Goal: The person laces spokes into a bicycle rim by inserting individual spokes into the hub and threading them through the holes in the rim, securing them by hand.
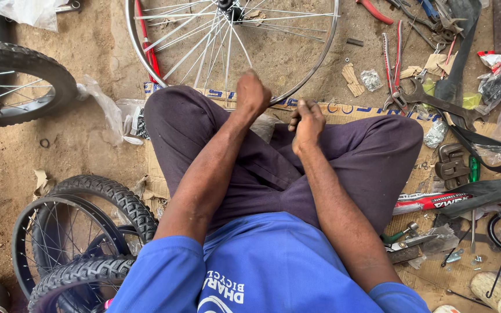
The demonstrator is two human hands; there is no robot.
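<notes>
1. Bare silver bicycle wheel [273, 43] is seen at the far middle of the scene, lying over the dirt floor [97, 52], with its near rim reaching the cardboard sheet [343, 110] on which the person is seated cross-legged.
2. The left hand [252, 93] is held right at the near arc of the rim, its back turned to the camera; the fingers are curled away from view, so whether the grip is closed on the rim or a spoke cannot be told.
3. The right hand [307, 120] is held just right of and slightly nearer than the left, just short of the rim, with the fingers pinched together in a closed grip; what is pinched is too small to be made out.
4. Both hands are raised above the knees, clad in dark purple trousers [372, 156].
5. A tyred black wheel [13, 81] is seen at the far left, and two more tyred wheels [82, 232] are stacked at the near left.
6. To the right, a large spanner [436, 101], red-handled pliers [392, 64] and a pipe wrench [450, 165] are scattered, well apart from the hands.
7. A dark rubber strip [482, 194] is laid across the near right.
</notes>
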